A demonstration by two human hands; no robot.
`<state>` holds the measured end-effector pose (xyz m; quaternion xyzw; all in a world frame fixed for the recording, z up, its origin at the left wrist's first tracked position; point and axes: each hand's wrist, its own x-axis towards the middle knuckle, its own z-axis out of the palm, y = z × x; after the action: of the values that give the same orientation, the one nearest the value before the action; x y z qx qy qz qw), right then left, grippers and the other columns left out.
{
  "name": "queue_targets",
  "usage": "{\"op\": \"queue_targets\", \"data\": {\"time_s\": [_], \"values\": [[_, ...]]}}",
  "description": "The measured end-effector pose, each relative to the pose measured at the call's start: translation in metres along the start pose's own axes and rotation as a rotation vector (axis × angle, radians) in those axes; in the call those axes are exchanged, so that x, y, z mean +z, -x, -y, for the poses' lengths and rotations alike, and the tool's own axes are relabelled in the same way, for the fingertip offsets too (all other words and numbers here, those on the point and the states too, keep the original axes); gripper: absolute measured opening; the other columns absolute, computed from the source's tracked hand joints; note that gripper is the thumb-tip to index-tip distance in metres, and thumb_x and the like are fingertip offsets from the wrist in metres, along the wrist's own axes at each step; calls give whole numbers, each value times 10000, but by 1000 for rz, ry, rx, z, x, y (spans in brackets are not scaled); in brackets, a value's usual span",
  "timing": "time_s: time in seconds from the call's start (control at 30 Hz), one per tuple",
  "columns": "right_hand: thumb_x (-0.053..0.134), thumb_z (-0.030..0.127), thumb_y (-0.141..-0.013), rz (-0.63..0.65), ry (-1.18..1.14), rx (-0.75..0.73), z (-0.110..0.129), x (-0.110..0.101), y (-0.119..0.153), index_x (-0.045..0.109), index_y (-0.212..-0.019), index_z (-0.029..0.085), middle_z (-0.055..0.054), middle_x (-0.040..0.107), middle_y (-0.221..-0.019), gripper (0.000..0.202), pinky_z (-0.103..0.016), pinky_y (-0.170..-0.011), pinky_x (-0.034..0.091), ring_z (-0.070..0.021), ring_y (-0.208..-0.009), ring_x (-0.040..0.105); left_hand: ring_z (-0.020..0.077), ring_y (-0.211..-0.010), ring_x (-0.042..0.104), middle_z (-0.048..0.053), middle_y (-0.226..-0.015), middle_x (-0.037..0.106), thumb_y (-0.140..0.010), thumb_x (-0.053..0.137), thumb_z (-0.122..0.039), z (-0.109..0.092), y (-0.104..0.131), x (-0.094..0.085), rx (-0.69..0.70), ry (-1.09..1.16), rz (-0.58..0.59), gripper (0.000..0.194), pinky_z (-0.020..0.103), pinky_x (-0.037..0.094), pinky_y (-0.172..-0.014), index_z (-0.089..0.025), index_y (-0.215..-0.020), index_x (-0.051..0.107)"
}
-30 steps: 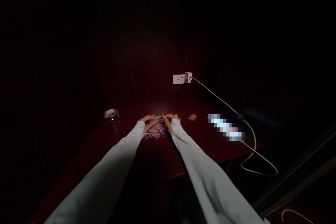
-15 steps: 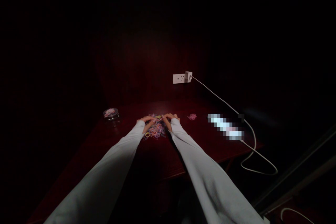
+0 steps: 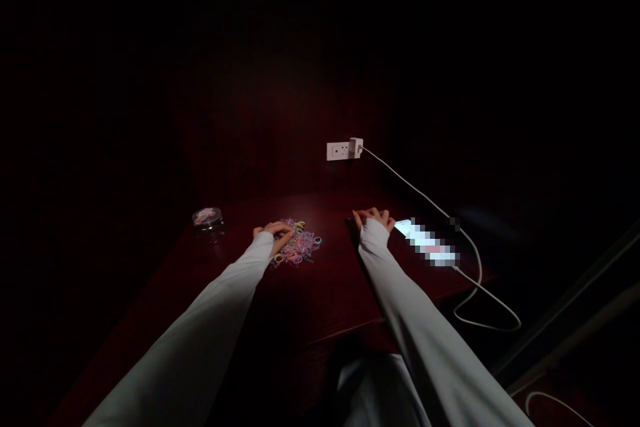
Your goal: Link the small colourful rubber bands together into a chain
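Note:
A tangled pile of small colourful elastic hair ties (image 3: 303,247) lies on the dark red table (image 3: 330,293). At the pile's left edge rests my left hand (image 3: 275,233), its fingers stretched over the hair ties and a gap showing between thumb and forefinger. My right hand (image 3: 374,219) is farther right, apart from the pile, palm down with bent fingers. Its thumb and forefinger come together at the left; whatever lies between them is too small to make out. The little heap of pink hair ties is hidden behind this hand.
A clear jar with a patterned lid (image 3: 207,217) stands at the left. Right of my right hand lies a lit phone (image 3: 415,237), partly pixelated. Its white cable (image 3: 425,195) runs to a charger (image 3: 355,145) in the wall socket (image 3: 336,151) and loops past the table's right edge.
My right hand has left the big pile and moved right, over the spot of the small pink heap. The left hand stays by the pile. The view has shifted slightly.

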<state>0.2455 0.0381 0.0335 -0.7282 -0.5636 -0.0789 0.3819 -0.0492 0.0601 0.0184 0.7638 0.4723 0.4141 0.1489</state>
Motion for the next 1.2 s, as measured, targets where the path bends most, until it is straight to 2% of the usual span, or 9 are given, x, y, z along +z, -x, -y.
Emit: {"op": "queue_targets", "data": {"time_s": [0.17,0.3,0.43,0.57,0.73,0.9,1.03,1.13,1.2], "values": [[507,507,-1007,-33,144,43,-28,-5,-9,850,-973,280,-132,646,-1214,413,-502,-1008,265,-340,-1163,416,275,-1097,694,35,-1026,803,-901,686,-263,-8,3,2,-55,-58,-18,133,479,330,-1087,-256,-822,793],[501,502,-1007,-29,127,97,-28,-6,-9,853,-1020,266,-138,603,-1342,424,-535,-1029,283,-366,-1212,407,250,-1034,698,26,-1130,792,-916,653,-248,-12,6,0,-53,-57,-40,169,458,318,-1070,-281,-970,809],[446,486,-1024,-108,11,252,-27,-8,-10,845,-1001,249,-119,571,-1404,464,-546,-1038,304,-364,-1242,404,229,-987,695,15,-1191,778,-911,638,-226,-12,4,-8,-52,-54,-13,240,459,310,-1068,-298,-1086,787],[363,413,-1031,-196,-115,278,-29,-8,-13,825,-980,235,-145,634,-1264,498,-541,-995,323,-354,-1179,435,262,-1099,674,8,-1159,787,-873,627,-188,-5,-1,-19,-36,-54,-32,235,461,321,-1074,-289,-1008,790],[300,457,-1046,-27,-144,145,-27,0,-16,730,-724,211,-146,654,-881,591,-503,-941,360,-316,-1018,494,250,-1029,686,8,-1054,783,-836,554,-151,10,-5,-30,-147,-47,-273,253,455,369,-1098,-265,-882,774],[396,474,-1029,31,-32,36,-24,8,-12,642,-721,225,-110,687,-906,467,-467,-948,369,-305,-1063,526,220,-968,683,13,-924,762,-781,482,-147,30,-10,-35,-200,73,-427,207,364,490,-1017,-240,-665,626],[384,399,-1046,16,-2,114,-20,3,-11,682,-750,201,-140,700,-990,464,-469,-951,369,-316,-1105,521,209,-962,689,18,-874,758,-757,437,-142,38,-14,-31,-154,153,-371,223,346,518,-999,-238,-562,487],[363,385,-1060,63,-39,13,-6,-1,-8,723,-727,206,-135,703,-1003,523,-460,-947,377,-296,-1072,528,212,-952,698,36,-864,753,-764,421,-129,33,-14,-26,-90,157,-229,241,347,525,-975,-231,-579,537],[350,375,-1074,126,-99,-105,9,0,0,754,-740,223,-115,709,-961,547,-442,-959,377,-273,-1052,540,227,-985,693,40,-913,764,-797,469,-145,23,-11,-24,-34,95,-105,234,376,509,-996,-228,-674,650]]}}
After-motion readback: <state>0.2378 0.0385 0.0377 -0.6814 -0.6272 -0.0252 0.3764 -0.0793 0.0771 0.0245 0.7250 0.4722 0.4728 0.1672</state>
